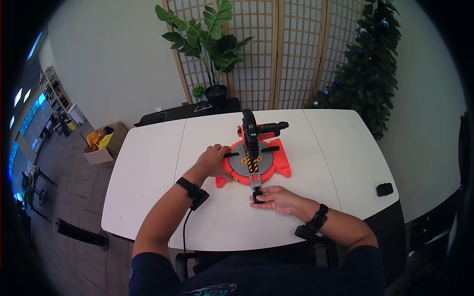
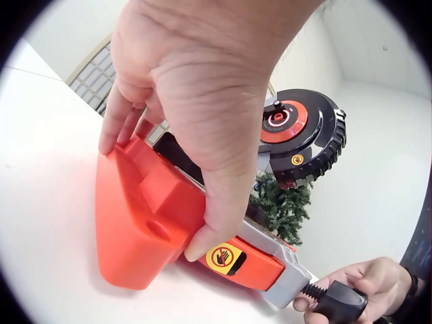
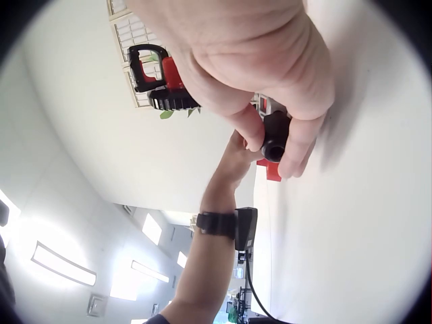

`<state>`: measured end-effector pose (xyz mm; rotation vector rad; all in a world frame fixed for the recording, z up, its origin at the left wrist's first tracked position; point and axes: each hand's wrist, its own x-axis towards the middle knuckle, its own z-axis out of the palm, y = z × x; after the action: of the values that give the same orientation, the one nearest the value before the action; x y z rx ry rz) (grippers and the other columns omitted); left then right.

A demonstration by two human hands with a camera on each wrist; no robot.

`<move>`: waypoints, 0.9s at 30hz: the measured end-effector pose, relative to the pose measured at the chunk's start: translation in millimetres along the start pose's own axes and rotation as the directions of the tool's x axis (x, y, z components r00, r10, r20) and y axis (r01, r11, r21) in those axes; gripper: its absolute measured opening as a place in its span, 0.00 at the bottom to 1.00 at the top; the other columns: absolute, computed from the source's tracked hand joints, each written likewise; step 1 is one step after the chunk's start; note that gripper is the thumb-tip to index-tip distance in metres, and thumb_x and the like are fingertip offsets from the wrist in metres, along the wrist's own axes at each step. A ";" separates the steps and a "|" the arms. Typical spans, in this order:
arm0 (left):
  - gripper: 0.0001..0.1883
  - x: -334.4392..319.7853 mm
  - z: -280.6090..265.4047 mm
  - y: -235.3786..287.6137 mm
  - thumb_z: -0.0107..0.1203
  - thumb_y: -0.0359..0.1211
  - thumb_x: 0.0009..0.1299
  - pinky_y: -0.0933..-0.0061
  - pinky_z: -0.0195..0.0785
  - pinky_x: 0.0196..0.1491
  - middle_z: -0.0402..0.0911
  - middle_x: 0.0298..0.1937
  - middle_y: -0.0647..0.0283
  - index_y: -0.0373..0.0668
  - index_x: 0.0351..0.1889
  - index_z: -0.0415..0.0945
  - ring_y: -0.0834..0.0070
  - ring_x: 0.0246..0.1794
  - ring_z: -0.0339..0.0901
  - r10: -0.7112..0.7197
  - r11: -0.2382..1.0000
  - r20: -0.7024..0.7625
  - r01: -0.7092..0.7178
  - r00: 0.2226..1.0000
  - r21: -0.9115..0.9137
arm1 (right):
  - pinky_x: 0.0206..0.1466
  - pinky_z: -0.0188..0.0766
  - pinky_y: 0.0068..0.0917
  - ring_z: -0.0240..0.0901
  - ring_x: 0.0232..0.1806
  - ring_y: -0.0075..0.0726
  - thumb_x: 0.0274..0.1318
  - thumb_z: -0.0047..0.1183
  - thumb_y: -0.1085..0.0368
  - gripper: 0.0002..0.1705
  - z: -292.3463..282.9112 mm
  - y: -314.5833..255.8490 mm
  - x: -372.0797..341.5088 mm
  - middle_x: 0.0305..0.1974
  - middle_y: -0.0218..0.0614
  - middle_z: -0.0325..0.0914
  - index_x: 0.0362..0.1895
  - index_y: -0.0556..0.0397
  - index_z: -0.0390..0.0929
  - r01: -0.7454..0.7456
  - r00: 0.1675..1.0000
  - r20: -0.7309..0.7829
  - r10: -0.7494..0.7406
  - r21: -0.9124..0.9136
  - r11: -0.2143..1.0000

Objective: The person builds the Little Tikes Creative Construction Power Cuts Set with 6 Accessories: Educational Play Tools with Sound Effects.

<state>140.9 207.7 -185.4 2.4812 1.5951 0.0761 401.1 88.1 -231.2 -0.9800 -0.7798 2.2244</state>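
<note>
A red and black toy miter saw (image 1: 280, 157) with a round grey turntable (image 1: 238, 165) stands on the white table. My left hand (image 1: 213, 160) grips the left side of its red base (image 2: 142, 229), thumb at the front edge beside a yellow warning sticker (image 2: 223, 258). At the front, my right hand (image 1: 279, 200) pinches the black knob (image 2: 341, 302) between thumb and fingers; a threaded black shaft joins the knob to the grey arm (image 2: 287, 285). In the right wrist view the knob (image 3: 275, 138) sits between the right thumb and fingers.
A small black object (image 1: 384, 189) lies near the right edge of the white table (image 1: 143, 197). Behind it stand a potted plant (image 1: 216, 92), a lattice screen and a decorated tree (image 1: 363, 74). A cardboard box (image 1: 116, 140) is on the floor at left.
</note>
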 end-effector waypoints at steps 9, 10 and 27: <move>0.59 1.0 -0.9 -1.6 0.80 0.55 0.34 0.60 0.71 0.64 0.74 0.61 0.54 0.48 0.68 0.69 0.52 0.63 0.71 0.010 1.000 0.020 -0.011 1.000 0.003 | 0.66 0.78 0.36 0.79 0.57 0.48 0.66 0.57 0.73 0.18 6.5 -0.8 -1.1 0.55 0.51 0.75 0.55 0.70 0.69 0.034 0.993 -0.115 -0.030 0.034 0.999; 0.58 1.1 -0.7 -1.8 0.80 0.55 0.34 0.60 0.71 0.64 0.74 0.61 0.54 0.48 0.68 0.69 0.52 0.63 0.71 0.010 1.000 0.017 -0.010 1.000 0.000 | 0.65 0.79 0.36 0.80 0.56 0.45 0.65 0.57 0.72 0.17 2.8 -3.6 -1.3 0.53 0.49 0.76 0.54 0.69 0.71 0.014 0.997 -0.073 -0.011 0.040 0.999; 0.58 -0.1 0.1 -3.9 0.79 0.53 0.34 0.59 0.71 0.64 0.73 0.63 0.54 0.48 0.69 0.69 0.53 0.64 0.71 0.024 0.999 -0.007 -0.024 1.000 -0.033 | 0.63 0.80 0.34 0.80 0.55 0.41 0.66 0.58 0.70 0.15 3.2 1.0 2.9 0.53 0.46 0.77 0.52 0.67 0.73 0.022 0.997 -0.070 -0.023 -0.012 1.000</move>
<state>137.4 209.1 -186.3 2.4778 1.5545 0.1125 396.6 88.6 -231.4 -1.0435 -0.7686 2.1568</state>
